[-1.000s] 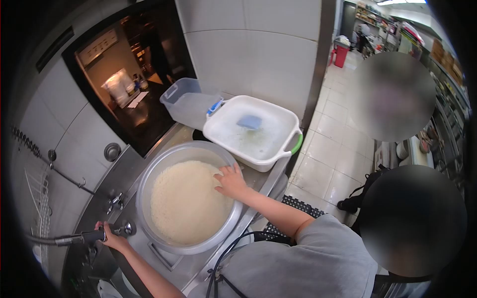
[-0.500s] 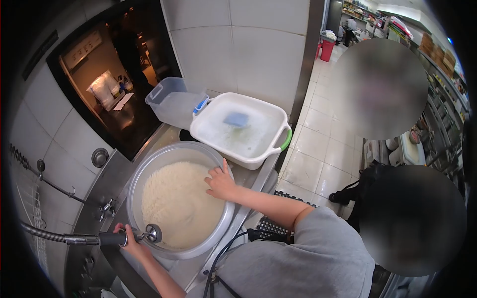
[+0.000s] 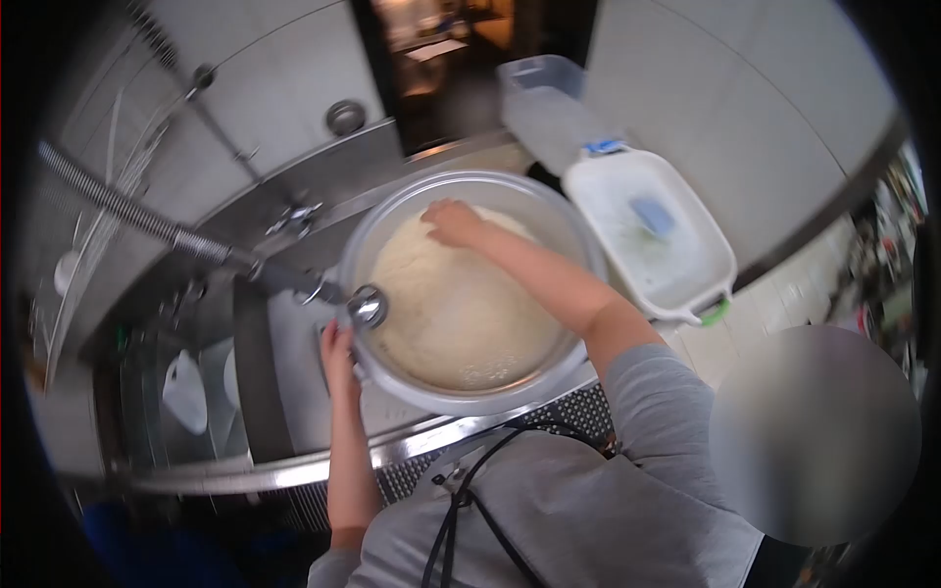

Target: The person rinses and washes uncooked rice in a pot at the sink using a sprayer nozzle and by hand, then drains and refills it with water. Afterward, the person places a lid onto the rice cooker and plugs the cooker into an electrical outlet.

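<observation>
A large round metal pot point(image 3: 583, 345) holds pale rice point(image 3: 441, 304) under cloudy water, with a few bubbles near its front side. My right hand point(image 3: 456, 223) reaches across to the far side of the pot, its fingers curled into the rice. Against the pot's outer left side is my left hand point(image 3: 338, 355), its fingers bent at the rim and partly hard to make out. Just above that hand, the round spray head point(image 3: 368, 306) hangs from its hose over the left rim, apart from the fingers.
A white basin point(image 3: 676, 284) with soapy water and a blue sponge point(image 3: 652, 216) stands right of the pot, beside a clear plastic tub point(image 3: 554, 113). To the left lies a sink point(image 3: 211, 431) with white dishes. The hose point(image 3: 127, 211) crosses the left side; a tap point(image 3: 294, 218) is behind.
My view has turned left. My right hand has moved from the right rim to the rice at the far side. My left hand has let go of the spray head and moved to the pot's side.
</observation>
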Available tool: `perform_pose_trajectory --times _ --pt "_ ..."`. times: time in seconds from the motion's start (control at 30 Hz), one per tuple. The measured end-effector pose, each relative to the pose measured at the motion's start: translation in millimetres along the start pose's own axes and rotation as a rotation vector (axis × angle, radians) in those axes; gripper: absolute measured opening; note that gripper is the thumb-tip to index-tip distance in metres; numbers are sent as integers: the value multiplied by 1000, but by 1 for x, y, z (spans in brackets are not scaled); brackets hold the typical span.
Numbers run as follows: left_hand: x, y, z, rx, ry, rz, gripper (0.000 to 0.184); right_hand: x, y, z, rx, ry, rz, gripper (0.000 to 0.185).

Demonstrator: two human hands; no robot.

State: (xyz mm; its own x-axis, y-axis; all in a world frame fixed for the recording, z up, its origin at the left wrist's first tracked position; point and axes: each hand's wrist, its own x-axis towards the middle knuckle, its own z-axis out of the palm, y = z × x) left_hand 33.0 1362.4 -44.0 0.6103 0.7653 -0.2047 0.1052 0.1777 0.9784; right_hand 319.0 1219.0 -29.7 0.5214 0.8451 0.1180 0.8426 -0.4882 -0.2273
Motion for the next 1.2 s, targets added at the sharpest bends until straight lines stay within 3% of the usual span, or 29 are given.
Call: perform_pose_trajectory --times 0.07,0.13,0.17,0.23,0.33,0.47,0.6,0.67,0.73,0.83,0.9,0.93,0.97,1.0,1.03,1.1,1.2 --pt "8 4 9 -4 -53 -4 47 27 -12 5 46 -30 -58 31" --pt "12 9 17 -2 15 -17 43 47 -20 13 -4 -240 -42 33" --pt "12 10 19 36 53 3 40 49 -26 20 -1 -243 -63 33" --pt "13 7 21 69 72 28 39 42 -36 39 -72 -379 78 40" --pt "13 -3 19 111 93 80 38 28 -41 56 -117 -520 37 50" --pt "14 -4 21 67 110 117 36 -31 -35 66 -107 -550 -100 67" --pt "14 -3 21 65 108 91 37 -99 -35 60 -37 -709 -245 66" --pt "17 -6 20 45 70 82 37 -126 -20 78 -103 -944 -454 66" --pt "16 -10 20 3 52 87 36 -154 -16 55 61 -1090 -273 61" --pt "19 -13 21 -36 42 101 29 -146 6 41 162 -1238 -356 56" --pt "18 -10 21 -33 57 110 22 -93 26 29 345 -1345 -75 51" --pt "14 -4 21 -47 14 83 22 -69 31 11 291 -980 27 43" --pt "11 0 21 -61 -29 54 21 -33 51 16 205 -807 76 39" --pt "11 0 20 -60 -21 58 21 -4 60 11 -80 -551 153 33" --pt "11 1 20 -85 -54 53 22 10 49 -10 -67 -283 366 29" --pt "13 0 19 -112 -83 56 23 54 61 17 -128 -66 332 27" --pt "15 -1 18 -104 -104 77 25 96 7 56 163 -4 215 25"
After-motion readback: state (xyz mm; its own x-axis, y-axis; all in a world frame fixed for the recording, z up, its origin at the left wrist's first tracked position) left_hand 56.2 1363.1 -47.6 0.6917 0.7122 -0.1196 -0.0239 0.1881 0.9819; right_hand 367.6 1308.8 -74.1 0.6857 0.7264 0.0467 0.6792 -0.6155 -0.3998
